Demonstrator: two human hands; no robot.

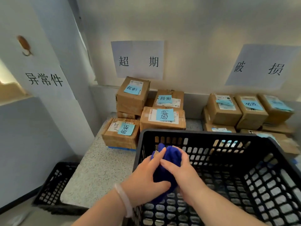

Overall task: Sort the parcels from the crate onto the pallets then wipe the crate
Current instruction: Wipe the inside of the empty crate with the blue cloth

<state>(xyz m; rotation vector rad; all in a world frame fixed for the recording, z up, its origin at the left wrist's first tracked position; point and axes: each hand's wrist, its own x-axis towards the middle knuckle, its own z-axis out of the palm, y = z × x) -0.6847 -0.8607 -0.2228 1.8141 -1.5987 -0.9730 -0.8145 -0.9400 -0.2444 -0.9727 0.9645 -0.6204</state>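
Observation:
A black slotted plastic crate [203, 133] stands in front of me on the speckled floor, with no parcels inside. Both my hands are over its left part, bunching a dark blue cloth [170, 160]. My left hand [146, 176] grips the cloth from the left and below. My right hand [180, 170] presses on it from the right. Cardboard parcels with blue notes [162, 118] are stacked beyond the crate on a blue pallet [122, 148]. A second group of parcels [250, 110] sits at the right.
Paper signs hang on the wall above each stack [138, 60], [260, 67], and one on the left wall [44, 79]. Another black crate [53, 185] lies low at the left, past the edge of the speckled surface [101, 168].

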